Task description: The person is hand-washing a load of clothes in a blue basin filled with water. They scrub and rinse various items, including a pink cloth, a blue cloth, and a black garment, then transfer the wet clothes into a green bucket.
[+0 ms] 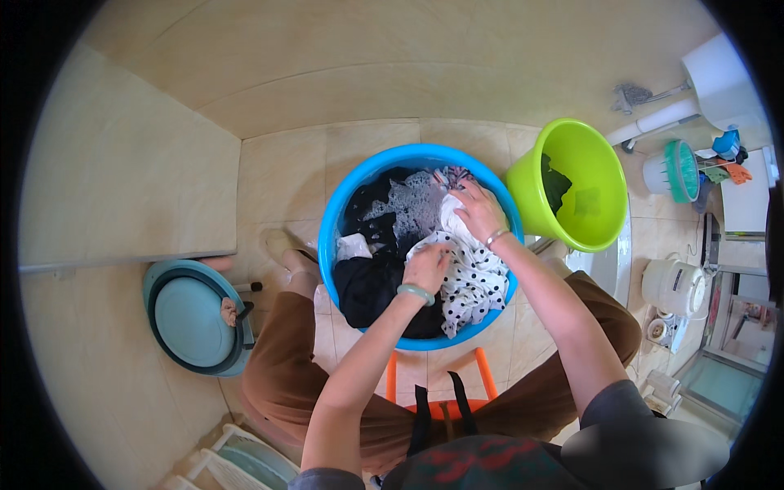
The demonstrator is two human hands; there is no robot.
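Note:
A blue round tub (pixel 331 220) in front of me holds wet clothes and sudsy water. My left hand (pixel 426 268), with a pale green bangle at the wrist, is closed on a white garment with black polka dots (pixel 474 286). Beside it my right hand (pixel 483 214), wearing a thin bracelet, lies with fingers spread on white cloth (pixel 452 216) near the tub's right side. Dark clothes (pixel 363 290) fill the left and lower part of the tub. Grey-white foam (pixel 412 200) floats toward the far side, next to a patterned cloth (pixel 452 175).
A lime green bucket (pixel 604 196) with a dark cloth (pixel 555 184) inside stands against the tub's right. To the left, blue-grey basins (pixel 192 318) lean on the wall. An orange stool (pixel 485 371) is under me. A small bin (pixel 657 173) and a white container (pixel 674 286) stand farther right.

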